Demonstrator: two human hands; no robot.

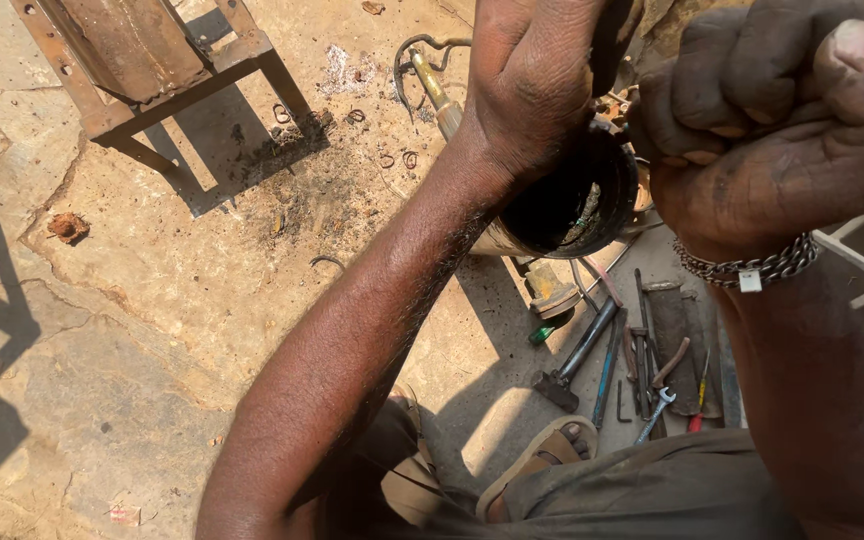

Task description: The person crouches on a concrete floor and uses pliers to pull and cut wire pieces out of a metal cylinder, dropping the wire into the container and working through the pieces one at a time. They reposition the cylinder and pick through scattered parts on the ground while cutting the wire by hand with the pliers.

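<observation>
Rusty metal stand (142, 60): standing at the far left on the stone ground (152, 300), casting a hard shadow; small wire rings are lying scattered beside it.
Left hand (532, 90): wrapping over the rim of the dark cylinder, fingers closed on its near edge, thumb side hidden.
Dark cylinder (572, 205): being held up between the two hands, above the ground and tools, open mouth tilting toward the camera.
Cylinder contents: the inside is looking black and greasy; something pale is showing low on the inner wall, but whether anything loose is lying inside cannot be told.
Handling judgement: appearing to be rigid metal, fairly heavy for its size, and likely slippery from grime; the rim and outer wall are offering the surest hold, with both hands sharing the weight.
Right hand (772, 110): clenching in a tight fist at the cylinder's right edge; what it is gripping is hidden.
Bracelet (752, 268): a chain hanging at the right wrist.
Tools (632, 360): a hammer, spanners and screwdrivers are lying side by side below the cylinder.
Sandalled foot (542, 455): resting just beside the tools.
</observation>
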